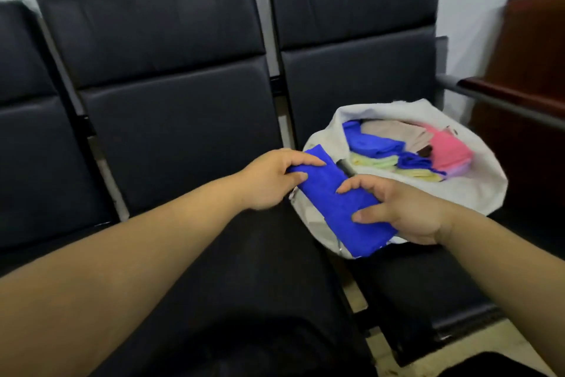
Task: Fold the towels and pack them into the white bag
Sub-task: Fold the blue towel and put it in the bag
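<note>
A folded blue towel [334,208] is held between both hands over the near left rim of the white bag [477,190]. My left hand [272,181] pinches its far end, thumb below and fingers on top. My right hand [403,211] grips its near right edge with curled fingers. The bag lies open on the right black seat and holds several folded towels: blue [373,144], beige [394,135], pink [449,150] and pale yellow-green [376,165].
A row of black padded seats [183,138] runs along a pale wall. A metal armrest [501,104] and a dark wooden cabinet [529,70] stand at the right. A dark zip end [437,167] lies at the bag's mouth. Pale floor shows at the lower right.
</note>
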### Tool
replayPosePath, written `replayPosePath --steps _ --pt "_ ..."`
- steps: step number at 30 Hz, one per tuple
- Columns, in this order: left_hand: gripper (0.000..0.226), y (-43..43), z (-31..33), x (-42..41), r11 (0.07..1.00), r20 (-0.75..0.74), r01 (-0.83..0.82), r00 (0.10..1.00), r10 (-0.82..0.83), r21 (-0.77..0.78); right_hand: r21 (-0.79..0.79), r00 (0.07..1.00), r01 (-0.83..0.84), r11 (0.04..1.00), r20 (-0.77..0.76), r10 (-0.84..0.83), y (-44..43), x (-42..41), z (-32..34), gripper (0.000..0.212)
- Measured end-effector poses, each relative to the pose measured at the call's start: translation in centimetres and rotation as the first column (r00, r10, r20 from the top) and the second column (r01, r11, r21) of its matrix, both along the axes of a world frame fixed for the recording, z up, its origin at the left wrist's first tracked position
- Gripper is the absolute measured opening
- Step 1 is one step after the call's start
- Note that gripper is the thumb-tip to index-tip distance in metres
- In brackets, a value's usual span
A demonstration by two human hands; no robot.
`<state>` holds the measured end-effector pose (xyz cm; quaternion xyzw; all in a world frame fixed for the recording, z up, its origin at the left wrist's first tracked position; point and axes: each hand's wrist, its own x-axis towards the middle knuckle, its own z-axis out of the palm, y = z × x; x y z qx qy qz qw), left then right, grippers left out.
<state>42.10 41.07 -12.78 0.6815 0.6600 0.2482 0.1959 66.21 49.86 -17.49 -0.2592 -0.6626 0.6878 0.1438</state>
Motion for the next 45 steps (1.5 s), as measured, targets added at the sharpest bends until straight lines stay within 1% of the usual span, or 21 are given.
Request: replayPosePath --steps 3,6,8,10,13,16,17,20,24,26,28,30,31,34,36,37,39,41,42,44,45 --pt "0.038 4.5 2.4 3.4 0.999 -0.058 0.036 0.998 -0.034 0.027 0.023 0.991 0.122 0.992 -0.053 -0.121 2.5 3.2 1.2 0.053" --pt "0.038 8.6 3.9 6.0 0.996 -0.088 0.069 0.994 -0.064 0.054 0.049 0.978 0.195 0.980 -0.080 -0.190 5.4 5.2 1.6 0.059" --pt "0.039 11.1 4.6 7.2 0.992 -0.122 0.097 0.989 -0.087 0.079 0.112 0.965 0.255 0.960 -0.090 -0.246 7.2 5.8 2.1 0.059" --pt "0.040 13.6 5.1 7.5 0.990 -0.138 0.091 0.988 -0.075 0.109 0.222 0.951 0.309 0.925 -0.091 -0.295 8.9 5.7 2.9 0.060" --pt "0.041 17.5 5.9 6.6 0.985 -0.105 0.040 0.994 -0.023 0.167 0.328 0.927 0.374 0.868 -0.128 -0.351 12.0 4.4 4.0 0.061" --pt "0.042 20.4 6.7 4.7 0.973 -0.113 0.005 0.993 0.022 0.230 0.374 0.913 0.407 0.834 -0.177 -0.367 14.9 2.2 4.7 0.062" --pt "0.043 20.8 6.5 4.2 0.972 -0.105 -0.007 0.994 0.033 0.235 0.407 0.917 0.399 0.822 -0.170 -0.361 15.6 1.6 4.8 0.062" --pt "0.047 20.5 4.8 3.1 0.983 -0.035 -0.022 0.999 0.029 0.184 0.504 0.944 0.318 0.803 -0.089 -0.319 17.4 0.6 4.4 0.063" --pt "0.071 18.9 1.3 1.8 0.989 0.051 -0.086 0.995 0.080 0.121 0.483 0.964 0.232 0.844 0.000 -0.265 18.1 -0.3 3.2 0.063" --pt "0.087 17.9 0.0 2.0 0.985 0.028 -0.150 0.989 0.148 0.082 0.478 0.965 0.229 0.848 0.000 -0.261 18.2 -0.4 2.9 0.062" --pt "0.092 17.1 -0.9 2.3 0.971 -0.019 -0.216 0.975 0.219 0.102 0.442 0.963 0.258 0.859 -0.042 -0.268 18.2 -0.4 2.8 0.062" --pt "0.085 16.9 -1.3 2.3 0.958 -0.033 -0.251 0.966 0.258 0.136 0.386 0.959 0.283 0.878 -0.085 -0.272 18.0 -0.5 2.8 0.060" --pt "0.079 16.8 -1.3 2.1 0.952 -0.015 -0.266 0.962 0.271 0.154 0.348 0.956 0.292 0.891 -0.113 -0.270 17.7 -0.6 2.8 0.059" --pt "0.057 16.4 -1.3 1.6 0.925 0.107 -0.320 0.947 0.304 0.203 0.192 0.942 0.294 0.936 -0.222 -0.250 16.8 -1.4 3.1 0.057" --pt "0.048 16.1 -1.3 1.4 0.908 0.145 -0.340 0.939 0.313 0.246 0.133 0.943 0.261 0.956 -0.245 -0.224 16.3 -2.0 2.8 0.056" --pt "0.045 16.0 -1.2 1.2 0.898 0.166 -0.353 0.933 0.319 0.262 0.162 0.956 0.238 0.958 -0.214 -0.201 16.0 -2.3 2.6 0.056" --pt "0.041 15.7 -0.9 1.1 0.891 0.184 -0.369 0.926 0.329 0.263 0.326 0.987 0.160 0.932 -0.051 -0.152 15.5 -2.7 2.2 0.056" --pt "0.039 15.4 -0.7 0.9 0.894 0.168 -0.372 0.926 0.339 0.250 0.482 0.983 0.056 0.875 0.125 -0.132 15.3 -2.8 2.3 0.054" --pt "0.037 15.3 -0.6 0.9 0.895 0.155 -0.373 0.926 0.343 0.246 0.545 0.973 0.013 0.839 0.187 -0.137 15.3 -2.8 2.5 0.051" --pt "0.033 15.2 -0.5 0.9 0.897 0.139 -0.371 0.928 0.346 0.240 0.635 0.951 -0.053 0.770 0.266 -0.154 15.5 -2.7 3.0 0.046" --pt "0.030 15.2 -0.4 1.0 0.895 0.134 -0.375 0.926 0.352 0.240 0.662 0.946 -0.071 0.746 0.281 -0.160 15.6 -2.7 3.1 0.045"
